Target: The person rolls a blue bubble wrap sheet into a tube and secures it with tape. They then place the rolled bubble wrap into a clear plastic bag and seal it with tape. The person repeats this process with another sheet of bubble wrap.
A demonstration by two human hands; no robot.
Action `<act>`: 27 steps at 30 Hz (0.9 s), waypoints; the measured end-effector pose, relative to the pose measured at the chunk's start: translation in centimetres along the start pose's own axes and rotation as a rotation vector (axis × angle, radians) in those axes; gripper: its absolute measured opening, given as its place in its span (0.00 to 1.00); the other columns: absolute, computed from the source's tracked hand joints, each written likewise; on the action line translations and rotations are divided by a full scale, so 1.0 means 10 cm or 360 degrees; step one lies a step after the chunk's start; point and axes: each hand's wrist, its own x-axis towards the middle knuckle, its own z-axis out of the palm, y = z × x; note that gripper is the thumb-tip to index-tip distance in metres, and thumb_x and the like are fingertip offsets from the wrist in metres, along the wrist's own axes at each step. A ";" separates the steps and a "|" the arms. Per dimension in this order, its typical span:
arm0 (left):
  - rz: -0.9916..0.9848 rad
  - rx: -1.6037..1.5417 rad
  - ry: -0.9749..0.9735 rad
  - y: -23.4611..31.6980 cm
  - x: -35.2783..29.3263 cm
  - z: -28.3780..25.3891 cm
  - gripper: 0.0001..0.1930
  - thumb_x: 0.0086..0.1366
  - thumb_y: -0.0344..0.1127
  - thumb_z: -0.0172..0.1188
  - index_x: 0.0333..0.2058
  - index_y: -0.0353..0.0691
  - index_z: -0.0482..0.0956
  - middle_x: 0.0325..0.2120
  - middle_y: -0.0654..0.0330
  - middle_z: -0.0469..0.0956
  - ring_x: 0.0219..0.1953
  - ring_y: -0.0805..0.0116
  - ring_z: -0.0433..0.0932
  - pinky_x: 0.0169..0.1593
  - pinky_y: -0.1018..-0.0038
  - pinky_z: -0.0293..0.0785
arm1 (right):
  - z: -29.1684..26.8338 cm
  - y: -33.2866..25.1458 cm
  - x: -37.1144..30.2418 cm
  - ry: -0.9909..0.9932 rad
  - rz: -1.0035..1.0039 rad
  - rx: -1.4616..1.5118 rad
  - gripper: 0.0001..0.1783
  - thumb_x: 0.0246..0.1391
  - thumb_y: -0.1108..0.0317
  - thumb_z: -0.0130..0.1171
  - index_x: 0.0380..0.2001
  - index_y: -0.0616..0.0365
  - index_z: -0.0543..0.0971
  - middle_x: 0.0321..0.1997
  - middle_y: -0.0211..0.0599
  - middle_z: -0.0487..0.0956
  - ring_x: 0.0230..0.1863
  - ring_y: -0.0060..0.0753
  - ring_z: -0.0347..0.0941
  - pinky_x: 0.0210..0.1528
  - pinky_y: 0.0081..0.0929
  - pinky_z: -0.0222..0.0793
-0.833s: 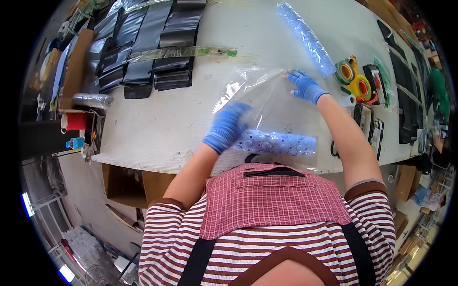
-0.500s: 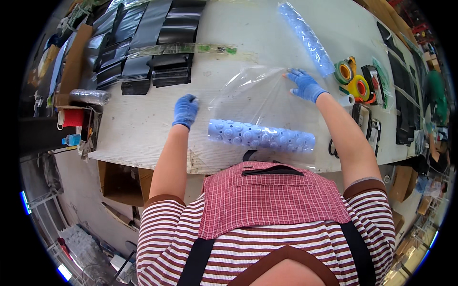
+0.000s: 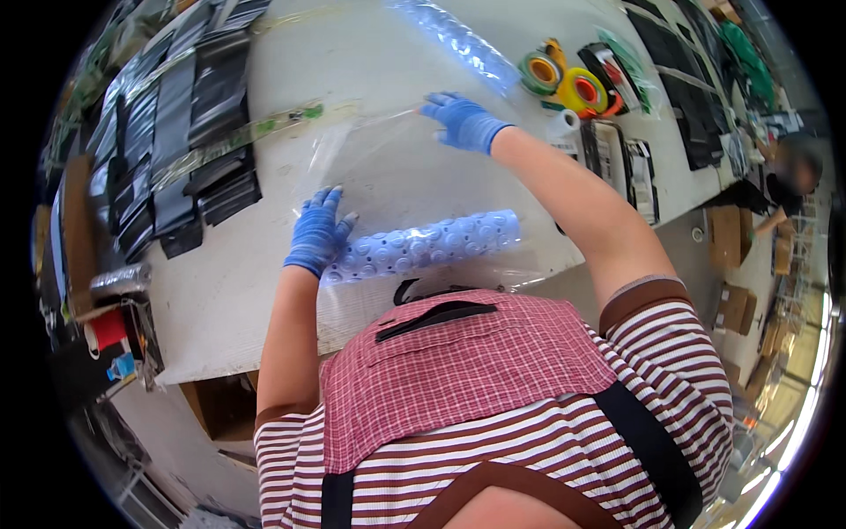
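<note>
On the white table (image 3: pixel 291 97), a rolled light-blue mat with round bumps (image 3: pixel 432 244) lies near the front edge, on or inside a clear plastic sheet or bag (image 3: pixel 374 163). My left hand (image 3: pixel 319 234), in a blue glove with bare fingertips, is open at the roll's left end, fingers stretched across the film. My right hand (image 3: pixel 464 123), gloved alike, is open with fingers spread over the film's far right corner. Beyond it lies a second light-blue roll (image 3: pixel 467 48) in shiny clear wrap.
Flat black plastic packs (image 3: pixel 220 88) cover the far left. At the right are green tape (image 3: pixel 539 74), yellow tape (image 3: pixel 585 88), a small white roll (image 3: pixel 565 123) and black-framed trays (image 3: pixel 608 150). More black packs (image 3: pixel 674 79) lie farther right. Another person (image 3: pixel 789 181) is at the far right.
My left hand has come down to the roll's left end, and its fingers have opened out. My right hand stays spread at the film's far corner. The view has turned and shifted.
</note>
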 end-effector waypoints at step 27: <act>0.0322 0.0251 -0.0397 1.40 -0.64 0.15 0.29 0.59 0.38 0.61 0.61 0.52 0.68 0.51 0.55 0.75 0.54 0.53 0.74 0.57 0.56 0.67 | 0.10 -0.93 -0.32 -0.0638 -0.0029 -0.0144 0.50 0.45 0.42 0.68 0.70 0.25 0.55 0.78 0.36 0.45 0.77 0.51 0.35 0.70 0.66 0.42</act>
